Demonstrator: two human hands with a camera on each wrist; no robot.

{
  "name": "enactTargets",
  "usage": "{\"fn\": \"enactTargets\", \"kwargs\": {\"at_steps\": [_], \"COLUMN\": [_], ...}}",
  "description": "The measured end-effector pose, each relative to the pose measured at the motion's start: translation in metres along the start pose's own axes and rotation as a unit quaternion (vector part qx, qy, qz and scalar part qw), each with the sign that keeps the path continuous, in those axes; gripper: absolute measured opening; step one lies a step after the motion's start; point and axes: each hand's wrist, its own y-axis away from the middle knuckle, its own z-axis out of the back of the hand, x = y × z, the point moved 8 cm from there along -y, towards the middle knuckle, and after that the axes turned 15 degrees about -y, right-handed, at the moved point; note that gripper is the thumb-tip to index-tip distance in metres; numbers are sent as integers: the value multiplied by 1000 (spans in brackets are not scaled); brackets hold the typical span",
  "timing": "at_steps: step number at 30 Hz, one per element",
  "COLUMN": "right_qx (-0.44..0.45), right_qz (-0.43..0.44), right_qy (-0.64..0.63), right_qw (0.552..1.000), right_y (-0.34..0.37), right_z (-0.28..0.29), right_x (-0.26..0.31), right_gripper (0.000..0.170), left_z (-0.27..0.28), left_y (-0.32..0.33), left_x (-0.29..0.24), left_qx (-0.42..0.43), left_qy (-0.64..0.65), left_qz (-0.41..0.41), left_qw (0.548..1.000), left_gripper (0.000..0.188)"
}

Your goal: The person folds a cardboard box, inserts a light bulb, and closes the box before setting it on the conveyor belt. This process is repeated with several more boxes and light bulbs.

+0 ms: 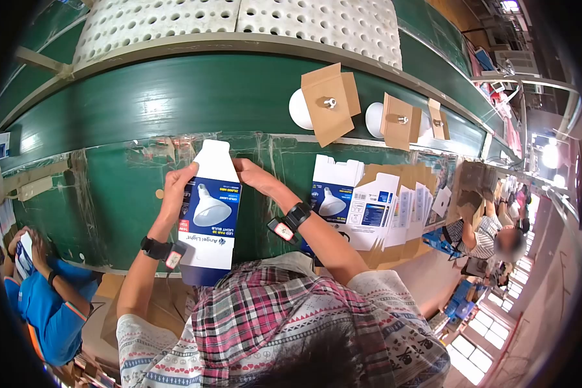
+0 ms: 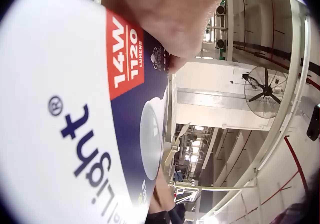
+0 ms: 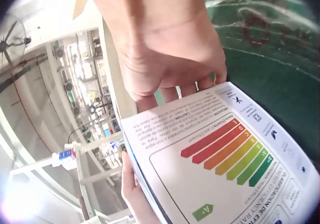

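Observation:
A blue and white LED light bulb box (image 1: 215, 210), printed with a picture of a bulb, is held upright before the person's chest, its white top flap (image 1: 212, 157) standing up. The left hand (image 1: 178, 183) grips its upper left edge, thumb near the flap. At the upper right corner the right hand (image 1: 257, 176) holds the box, its fingers partly hidden behind the edge. A side panel with a coloured energy chart (image 3: 230, 154) faces the right wrist camera. In the left wrist view, the left hand (image 2: 165, 18) lies against the box's red 14W label (image 2: 125, 53).
Flat printed boxes (image 1: 333, 197) lie overlapped to the right. Behind them, white bulbs (image 1: 300, 108) with brown cardboard inserts (image 1: 330, 107) stand on the green belt (image 1: 174, 97). A metal rail (image 1: 239, 44) runs along the back. Other people sit at left and right.

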Motion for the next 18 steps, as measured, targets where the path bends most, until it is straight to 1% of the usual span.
{"fn": "enactTargets", "kwargs": {"at_steps": [1, 2, 5, 6, 7, 9, 10, 11, 12, 13, 14, 17, 18], "right_qx": [-1, -16, -58, -61, -94, -160, -163, -128, -91, -54, -25, -33, -40], "right_qz": [1, 43, 7, 46, 73, 124, 150, 203, 253, 301, 209, 119, 98], "right_qy": [11, 14, 107, 142, 127, 96, -17, 68, 151, 232, 293, 327, 277], "right_qw": [1000, 999, 993, 987, 985, 975, 975, 969, 951, 923, 933, 937, 955], "right_y": [0, 1, -8, -3, 4, 25, 32, 36, 40, 45, 43, 43, 43], "right_z": [-6, -8, 13, 14, 16, 14, 8, -6, -22, -40, -50, -46, -45], "right_x": [1, 3, -7, 0, 6, 14, 15, 27, 40, 48, 37, 38, 38], "right_gripper": [44, 38, 34, 28, 27, 26, 27, 30, 33, 35, 46, 53, 57], "left_z": [-2, -3, -4, -2, 4, 9, 6, 2, 2, -2, -2, -5, -4], "left_y": [-1, -2, -5, -9, -12, -8, -5, -6, -6, -6, -4, 9, 6], "left_x": [-2, -3, 7, 15, 11, -4, -6, -7, -7, -4, -5, -25, -25], "left_qx": [-3, -6, -4, -2, -55, -159, -140, -87, -34, 22, 17, 98, 91], "left_qy": [-18, -35, -18, -32, -40, -56, -19, -40, -61, -83, -83, -235, -249], "left_qz": [-6, -12, 11, 22, -33, -141, -125, -123, -120, -116, -125, -77, -113], "left_qw": [1000, 999, 1000, 999, 997, 976, 982, 988, 990, 990, 989, 964, 957], "left_gripper": [34, 34, 34, 28, 27, 28, 36, 37, 37, 38, 34, 41, 44]}}
